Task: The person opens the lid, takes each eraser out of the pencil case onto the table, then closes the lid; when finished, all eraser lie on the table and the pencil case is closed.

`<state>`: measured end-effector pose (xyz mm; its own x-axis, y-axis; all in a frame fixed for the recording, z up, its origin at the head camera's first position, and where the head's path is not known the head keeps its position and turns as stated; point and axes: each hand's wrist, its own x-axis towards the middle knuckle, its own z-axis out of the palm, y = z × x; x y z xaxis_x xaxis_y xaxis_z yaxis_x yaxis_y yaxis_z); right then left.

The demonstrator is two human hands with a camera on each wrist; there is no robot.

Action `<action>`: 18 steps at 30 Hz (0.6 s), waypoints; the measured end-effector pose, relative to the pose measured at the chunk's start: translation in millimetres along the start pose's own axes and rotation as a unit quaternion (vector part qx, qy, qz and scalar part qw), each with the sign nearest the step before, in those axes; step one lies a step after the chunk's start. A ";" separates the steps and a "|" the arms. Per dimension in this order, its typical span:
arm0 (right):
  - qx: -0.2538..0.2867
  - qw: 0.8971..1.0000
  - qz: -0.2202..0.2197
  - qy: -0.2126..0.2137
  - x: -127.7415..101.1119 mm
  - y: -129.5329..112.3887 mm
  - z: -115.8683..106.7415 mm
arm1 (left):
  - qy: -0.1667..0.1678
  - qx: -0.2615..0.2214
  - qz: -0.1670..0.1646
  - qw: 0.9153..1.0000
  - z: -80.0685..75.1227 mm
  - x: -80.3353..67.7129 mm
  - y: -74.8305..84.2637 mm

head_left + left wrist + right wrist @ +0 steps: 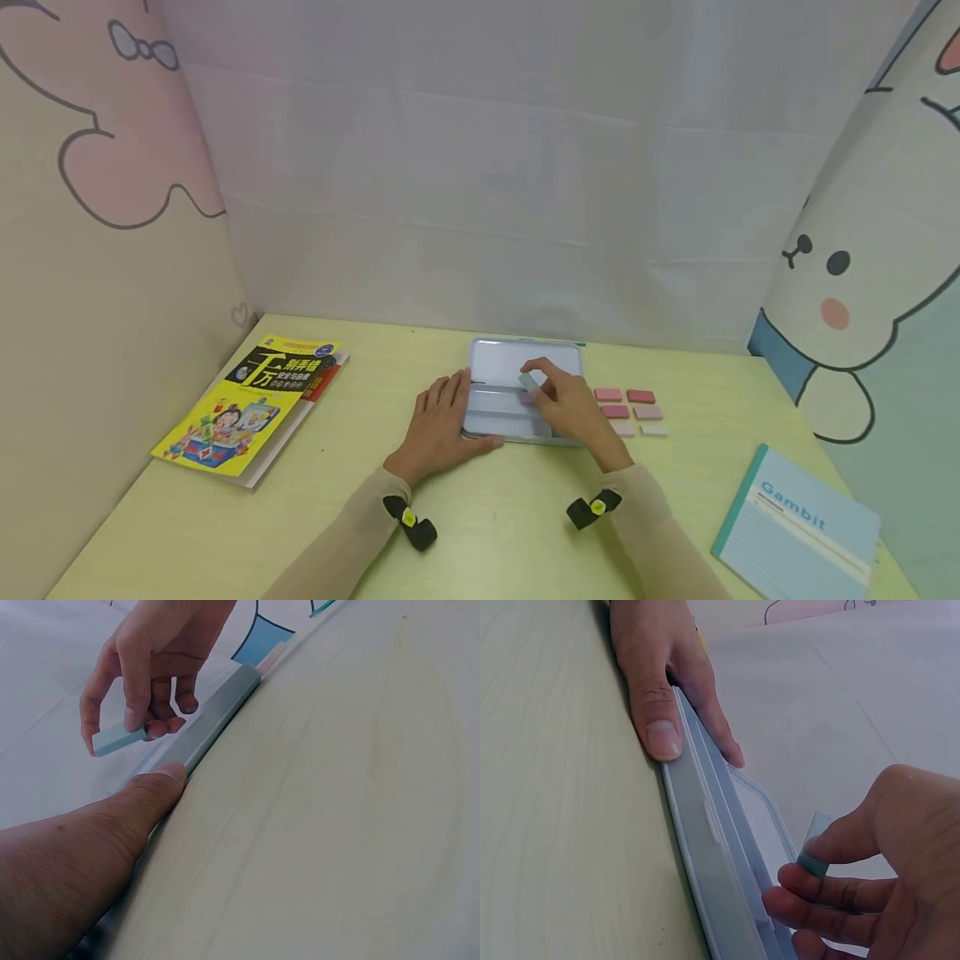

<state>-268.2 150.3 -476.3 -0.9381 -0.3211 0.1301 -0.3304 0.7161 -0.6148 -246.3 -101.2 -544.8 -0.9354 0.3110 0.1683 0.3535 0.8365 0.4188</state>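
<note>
A light blue hinged case [495, 427] lies open on the table, its lid [498, 360] tipped back and its inside split into long compartments. My left hand [438, 429] rests at the case's left side with straight fingers, the thumb on the front rim. Over the case, my right hand [573, 408] pinches a small pale teal block [816, 832] between thumb and fingers. In the left wrist view that block [118, 740] is held above the case, apart from it. A pinkish piece [527, 397] lies inside, partly hidden by the right hand.
Right of the case, several small blocks in pinks and white [615, 412] lie in two columns. A yellow-covered book [247, 408] is at the left, over another book. A pale blue notebook [802, 525] lies at the front right. White cloth [480, 208] hangs behind the table.
</note>
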 end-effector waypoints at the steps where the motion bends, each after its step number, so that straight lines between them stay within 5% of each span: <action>1: -0.002 1.000 -0.003 0.004 -0.2 0.2 -0.3 | -0.003 0.000 -0.003 1.000 0.4 0.3 -0.2; 18: 0.010 1.000 -0.015 0.015 -15.3 13.6 -16.6 | -0.012 0.001 -0.011 1.000 -0.8 0.2 1.5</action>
<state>-260.1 175.2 -473.8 -0.9308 -0.3230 0.1711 -0.3559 0.6944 -0.6254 -246.0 -100.2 -543.5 -0.9433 0.3022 0.1377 0.3319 0.8440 0.4213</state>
